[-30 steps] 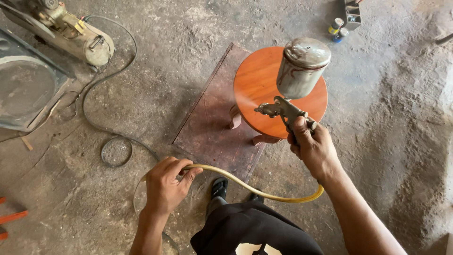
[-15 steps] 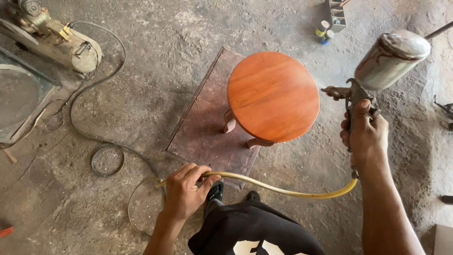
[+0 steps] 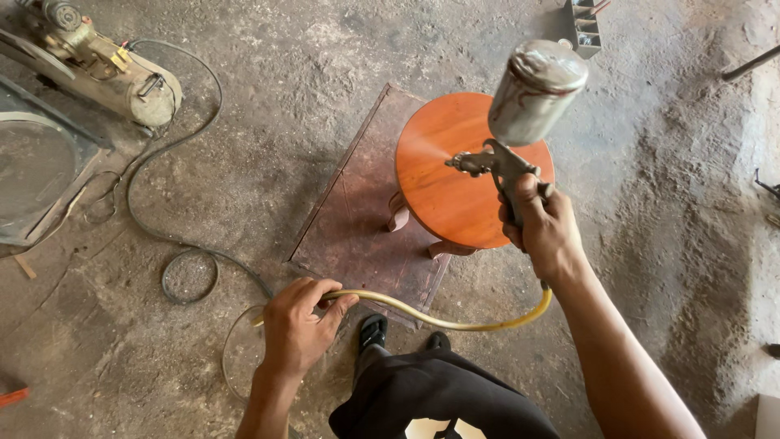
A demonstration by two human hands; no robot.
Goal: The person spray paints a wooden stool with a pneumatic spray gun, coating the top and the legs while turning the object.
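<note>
My right hand (image 3: 543,232) grips the handle of a metal spray gun (image 3: 497,167) with a grey cup (image 3: 535,91) on top. Its nozzle points left over a round orange-red stool (image 3: 443,183), and a faint mist shows at the tip. The stool stands on a dark reddish board (image 3: 357,219) on the floor. My left hand (image 3: 299,329) holds the yellow air hose (image 3: 439,317), which curves right to the gun's base. My feet in dark sandals (image 3: 372,332) are just below the board.
An air compressor (image 3: 106,69) sits at the top left, with a dark hose (image 3: 175,175) looping across the dusty concrete floor. A flat framed panel (image 3: 36,171) lies at the left edge. A small grey rack (image 3: 585,28) is at the top.
My right hand swung the spray gun out to the right of the stool, then back left over its seat. My left hand kept its hold on the yellow hose.
</note>
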